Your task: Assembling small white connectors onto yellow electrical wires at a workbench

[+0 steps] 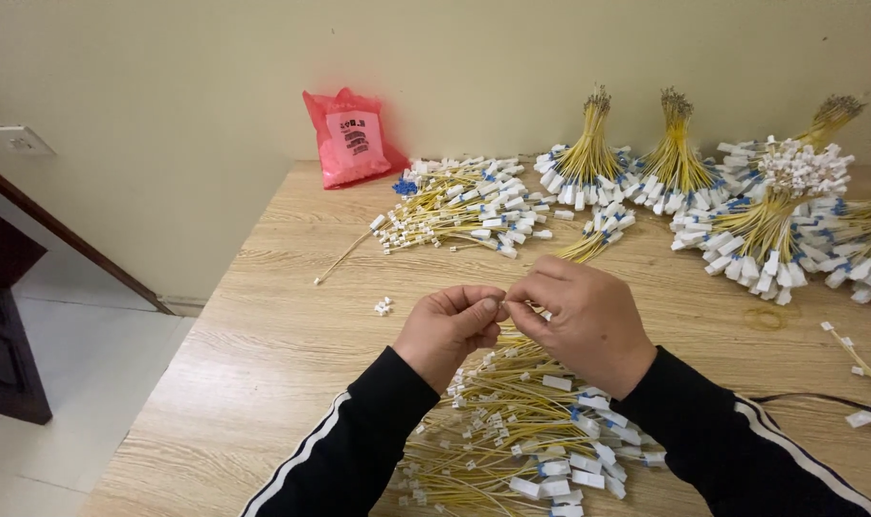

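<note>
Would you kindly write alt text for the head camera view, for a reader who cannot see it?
Two hands, left hand and right hand, meet fingertip to fingertip over a loose pile of yellow wires with white connectors on a wooden table. Tied wire bundles line the far edge, beside a red plastic bag.

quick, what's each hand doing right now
Left hand: closed, fingertips pinching a yellow wire with the other hand.
Right hand: closed, pinching the same wire.

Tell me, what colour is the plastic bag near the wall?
The plastic bag is red with a white label patch, seen clearly in the head view.
</note>
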